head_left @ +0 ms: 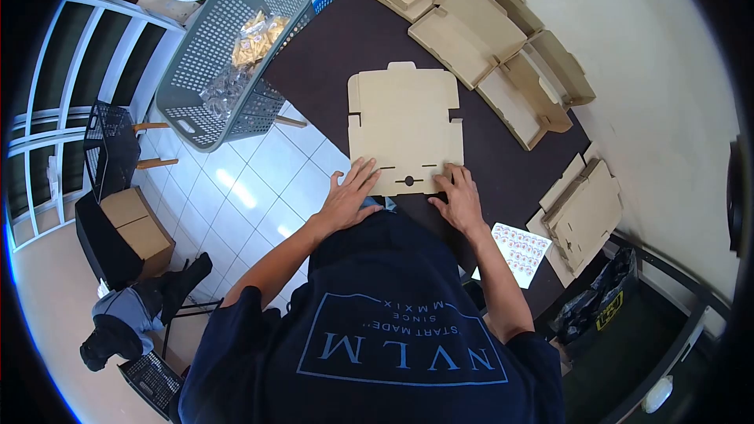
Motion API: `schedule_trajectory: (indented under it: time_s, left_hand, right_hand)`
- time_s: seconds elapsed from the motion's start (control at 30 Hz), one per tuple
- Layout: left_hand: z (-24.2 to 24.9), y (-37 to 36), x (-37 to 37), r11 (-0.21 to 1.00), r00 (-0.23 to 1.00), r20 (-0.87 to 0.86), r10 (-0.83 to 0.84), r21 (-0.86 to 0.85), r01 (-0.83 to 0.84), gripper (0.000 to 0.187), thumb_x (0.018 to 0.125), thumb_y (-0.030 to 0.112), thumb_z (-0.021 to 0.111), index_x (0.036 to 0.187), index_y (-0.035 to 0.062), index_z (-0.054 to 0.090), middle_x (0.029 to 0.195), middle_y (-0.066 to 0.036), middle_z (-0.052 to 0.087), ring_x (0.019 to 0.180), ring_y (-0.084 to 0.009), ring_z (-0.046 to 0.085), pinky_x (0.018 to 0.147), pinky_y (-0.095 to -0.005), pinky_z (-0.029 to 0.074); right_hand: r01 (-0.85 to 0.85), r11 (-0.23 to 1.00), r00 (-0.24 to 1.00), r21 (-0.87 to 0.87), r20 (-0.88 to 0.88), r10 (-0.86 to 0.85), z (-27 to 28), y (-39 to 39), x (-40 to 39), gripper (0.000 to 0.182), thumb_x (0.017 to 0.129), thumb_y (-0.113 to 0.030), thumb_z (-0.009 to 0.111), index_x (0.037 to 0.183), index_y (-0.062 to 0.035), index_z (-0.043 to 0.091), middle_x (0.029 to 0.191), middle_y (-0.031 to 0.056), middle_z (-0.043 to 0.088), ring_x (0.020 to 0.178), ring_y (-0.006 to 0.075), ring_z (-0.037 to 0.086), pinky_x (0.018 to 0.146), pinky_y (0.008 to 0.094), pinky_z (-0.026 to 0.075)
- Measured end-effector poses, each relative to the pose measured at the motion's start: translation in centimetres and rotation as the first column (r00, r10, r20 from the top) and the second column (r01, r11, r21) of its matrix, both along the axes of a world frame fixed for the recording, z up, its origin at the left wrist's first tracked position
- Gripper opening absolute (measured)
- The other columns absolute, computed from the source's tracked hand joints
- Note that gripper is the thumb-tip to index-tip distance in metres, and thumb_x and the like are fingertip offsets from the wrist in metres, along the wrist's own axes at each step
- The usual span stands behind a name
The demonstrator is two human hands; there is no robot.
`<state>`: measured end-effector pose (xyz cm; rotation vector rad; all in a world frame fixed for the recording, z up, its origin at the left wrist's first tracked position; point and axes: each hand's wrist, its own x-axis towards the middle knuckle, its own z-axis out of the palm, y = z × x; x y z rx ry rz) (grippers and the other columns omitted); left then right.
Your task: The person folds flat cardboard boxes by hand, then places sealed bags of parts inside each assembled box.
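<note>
1 flat blank [404, 118] under 2 hands, on the dark bench [503, 165], at the near side. Could slip or tip over the bench's edge if pulled closer, with so little room there; cannot tell how much already overhangs. Could twist under uneven pressure: left hand [352, 195] spread over the near left corner, right hand [459, 196] with loosely bent fingers at the near right corner, thumb by the edge. Cannot tell of any pinch there. Might bend or tear at the 2 short slits [430, 165], if pressed hard beside the cuts. Might drag the sheet [521, 254] askew with the right forearm [499, 279], just beside it.

Looks plain tan, matte and unfolded. Has 1 tab [401, 66] at the far edge, 1 notch [455, 115] in each side, and 1 round hole [409, 181] with slots at its flanks, between the hands near the front edge. Seems free of stickers. Shows no clear dent or tear, though partly covered at both near corners.
</note>
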<state>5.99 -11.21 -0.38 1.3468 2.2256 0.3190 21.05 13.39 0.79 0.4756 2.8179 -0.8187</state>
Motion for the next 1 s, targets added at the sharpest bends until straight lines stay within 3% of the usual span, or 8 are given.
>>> schedule_trajectory:
  time_s: [0.1,0.2,0.27,0.3,0.37,0.53,0.77,1.0]
  left_hand:
    - [-0.4,-0.8,-0.4,1.0,1.0,-0.018,0.015,-0.015,-0.016,0.074,0.086,0.041,0.069,0.146,0.0084,0.04,0.161,-0.011,0.019,0.146,-0.0313,0.018,0.106,-0.0562,0.028]
    - [-1.5,-1.5,-0.6,0.975,0.998,0.01,0.069,0.21,-0.07,0.065,0.086,0.033,0.071,0.141,0.0076,0.045,0.152,-0.015,0.033,0.14,-0.0322,0.029,0.105,-0.0533,0.032]
    - [-3.6,-1.7,-0.8,0.761,0.889,0.169,0.426,0.464,-0.453,0.053,0.085,0.022,0.072,0.131,0.0043,0.053,0.132,-0.017,0.051,0.124,-0.0323,0.045,0.101,-0.0454,0.038]
    - [-3.4,-1.4,-1.3,0.76,0.887,0.167,0.43,0.463,-0.456,0.053,0.085,0.022,0.072,0.131,0.0043,0.053,0.132,-0.017,0.051,0.124,-0.0323,0.045,0.101,-0.0454,0.038]
    - [-3.1,-0.2,-1.8,0.616,0.603,0.482,0.635,0.155,-0.772,0.042,0.083,0.014,0.071,0.121,0.0002,0.058,0.111,-0.017,0.058,0.108,-0.0322,0.053,0.095,-0.0389,0.043]
    - [-2.6,1.5,-2.1,0.723,0.86,0.169,0.481,0.478,-0.499,0.04,0.087,0.014,0.066,0.123,-0.0022,0.058,0.125,-0.019,0.057,0.114,-0.0339,0.052,0.094,-0.04,0.043]
    - [-2.6,3.0,-0.7,0.902,0.913,-0.157,0.376,0.286,-0.322,0.042,0.09,0.021,0.062,0.126,0.0005,0.059,0.139,-0.01,0.052,0.128,-0.0337,0.041,0.099,-0.0455,0.033]
    - [-3.7,2.7,-4.0,0.915,0.942,-0.108,0.317,0.295,-0.274,0.032,0.092,0.023,0.06,0.121,0.01,0.06,0.149,-0.005,0.043,0.135,-0.0348,0.035,0.1,-0.0522,0.03]
  right_hand:
    - [0.001,1.0,1.0,0.014,0.003,-0.001,-0.2,-0.1,-0.2,0.048,0.073,-0.02,0.082,0.117,-0.0074,0.066,0.139,0.015,0.046,0.131,0.0335,0.041,0.1,0.0505,0.043]
    - [-0.001,1.0,0.998,0.015,0.07,0.0,1.0,-0.1,-0.8,0.046,0.074,-0.022,0.081,0.115,-0.0058,0.066,0.137,0.0159,0.048,0.131,0.0343,0.042,0.098,0.0512,0.044]
    - [0.008,1.0,0.996,0.002,0.085,-0.008,1.3,0.0,-1.6,0.045,0.075,-0.024,0.08,0.114,-0.005,0.066,0.134,0.016,0.051,0.128,0.0344,0.045,0.097,0.0513,0.045]
    - [0.025,1.0,0.994,-0.011,0.103,-0.024,1.3,0.0,-1.9,0.044,0.077,-0.025,0.079,0.113,-0.0043,0.067,0.13,0.0161,0.053,0.125,0.0345,0.048,0.095,0.0514,0.046]
    - [0.02,1.0,0.993,-0.014,0.115,-0.018,0.8,0.4,-2.6,0.043,0.078,-0.027,0.078,0.112,-0.0038,0.067,0.126,0.0161,0.056,0.12,0.035,0.051,0.094,0.0513,0.047]
    - [0.007,0.999,0.967,0.036,0.255,-0.016,1.0,0.2,-5.3,0.039,0.081,-0.029,0.075,0.109,-0.0025,0.067,0.115,0.0177,0.06,0.108,0.0361,0.058,0.09,0.0502,0.049]
    - [-0.059,0.996,0.926,0.068,0.377,0.029,1.5,-0.3,-7.6,0.041,0.085,-0.035,0.071,0.108,-0.0014,0.067,0.111,0.0221,0.06,0.108,0.0373,0.06,0.089,0.0477,0.052]
    - [-0.105,0.992,0.92,0.067,0.385,0.072,1.5,0.1,-7.8,0.041,0.085,-0.034,0.072,0.107,0.0,0.066,0.107,0.0243,0.063,0.106,0.0394,0.061,0.091,0.0462,0.051]
